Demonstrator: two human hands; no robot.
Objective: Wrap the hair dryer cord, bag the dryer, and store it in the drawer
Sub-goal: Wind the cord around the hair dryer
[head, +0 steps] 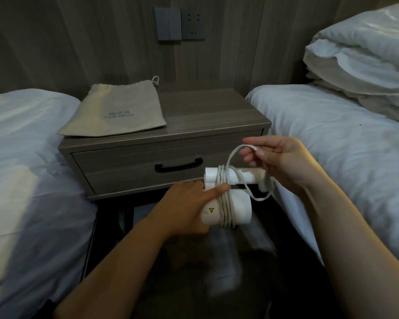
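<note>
Hair dryer (240,207) is white and is held up in the air, low in front of the nightstand (205,111). The first finger (258,141) and thumb of the right hand (283,160) pinch a loop of the white cord (225,203) and hold it up above the dryer. The other fingers of that hand are bent and a little apart. The thumb (217,189) of the left hand (184,208) lies on the wound cord and presses it down. The rest of that hand is curled round the back end of the hair dryer. The cord goes round the dryer several times, side by side, over both its parts: a thin tube on top and a fat round part below. The two parts lie folded close together. A small yellow triangle sticker (210,210) sits on the fat part, right by the left hand. A bit of cord hangs in a loose curve on the right side. Behind the hands, the drawer (124,166) of the nightstand is shut and has a black handle (179,168). A flat cloth bag (115,111) with a string at its top lies on the left side of the nightstand top. The left bed (21,157) and the right bed (332,146) have white sheets, and white pillows (366,65) are piled on the right bed.
</note>
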